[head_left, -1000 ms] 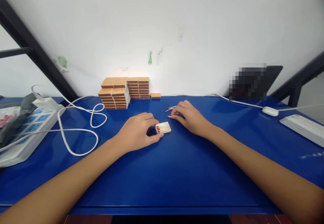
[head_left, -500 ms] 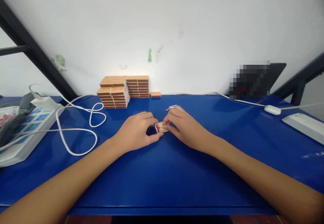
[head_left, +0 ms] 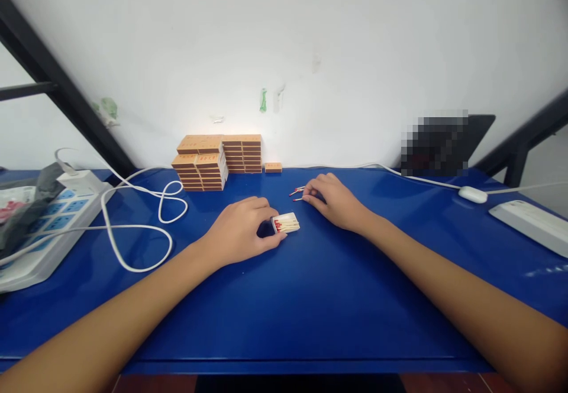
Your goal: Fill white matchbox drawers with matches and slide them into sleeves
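Note:
In the head view, my left hand (head_left: 249, 227) pinches the left end of a small white matchbox tray (head_left: 296, 225) between thumb and fingers. Red-headed matches (head_left: 286, 224) lie inside it, heads toward the left hand. Farther back and to the right, my right hand (head_left: 328, 199) is closed on a match (head_left: 297, 199), whose red head points left, low over the table. Just behind that one, a few loose matches (head_left: 295, 191) rest on the blue surface, partly hidden by the right fingers.
Stacked matchboxes (head_left: 202, 171) stand against the wall, with a single matchbox (head_left: 273, 167) to their right. A white cable (head_left: 167, 234) loops at the left beside a power strip (head_left: 57, 224). A dark panel (head_left: 477, 144) leans at the back right, near a white adapter (head_left: 532, 224).
My right hand has moved from the tray back and to the right, to the loose matches, with a match at its fingertips. My left hand stays at the tray.

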Available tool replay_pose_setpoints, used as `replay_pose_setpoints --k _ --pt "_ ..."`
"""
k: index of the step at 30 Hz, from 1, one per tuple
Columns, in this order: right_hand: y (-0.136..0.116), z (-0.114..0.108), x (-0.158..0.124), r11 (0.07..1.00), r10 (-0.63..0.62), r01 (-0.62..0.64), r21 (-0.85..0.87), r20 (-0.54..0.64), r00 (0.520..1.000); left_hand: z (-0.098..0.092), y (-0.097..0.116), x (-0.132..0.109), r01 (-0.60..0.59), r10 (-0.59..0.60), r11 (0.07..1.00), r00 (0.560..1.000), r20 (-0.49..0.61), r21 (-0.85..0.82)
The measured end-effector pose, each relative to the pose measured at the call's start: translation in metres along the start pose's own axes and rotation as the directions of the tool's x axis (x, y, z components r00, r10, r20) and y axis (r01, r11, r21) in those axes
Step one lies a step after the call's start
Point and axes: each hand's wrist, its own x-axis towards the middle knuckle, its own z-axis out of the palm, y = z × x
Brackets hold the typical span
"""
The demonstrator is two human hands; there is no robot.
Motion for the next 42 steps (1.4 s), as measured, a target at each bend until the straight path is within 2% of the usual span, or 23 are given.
replay_pose_setpoints --k 5,18,28,37,42 --pt "0.001 0.001 0.0 0.997 0.078 -0.079 -0.024 -0.039 0.996 -0.001 0.0 0.0 0.007 -0.007 1.0 1.0 -0.003 -0.004" --pt "0.004 0.002 -0.001 0.998 0.035 -0.038 -0.054 -0.057 0.998 0.0 0.0 0.0 -0.001 0.001 1.0 1.0 -0.012 0.002" --pt "-0.01 -0.001 -0.005 0.998 -0.043 0.043 0.036 -0.002 0.999 0.0 0.0 0.0 -0.013 0.013 1.0 1.0 -0.016 0.003" --pt "-0.006 -0.003 -0.001 0.998 0.029 -0.03 0.063 0.019 0.999 0.0 0.0 0.001 -0.008 0.008 1.0 1.0 -0.005 -0.005" --pt "-0.025 -0.011 -0.004 0.99 0.004 -0.008 0.14 0.028 1.0 -0.001 0.0 0.0 -0.012 0.012 1.0 1.0 -0.01 0.011"
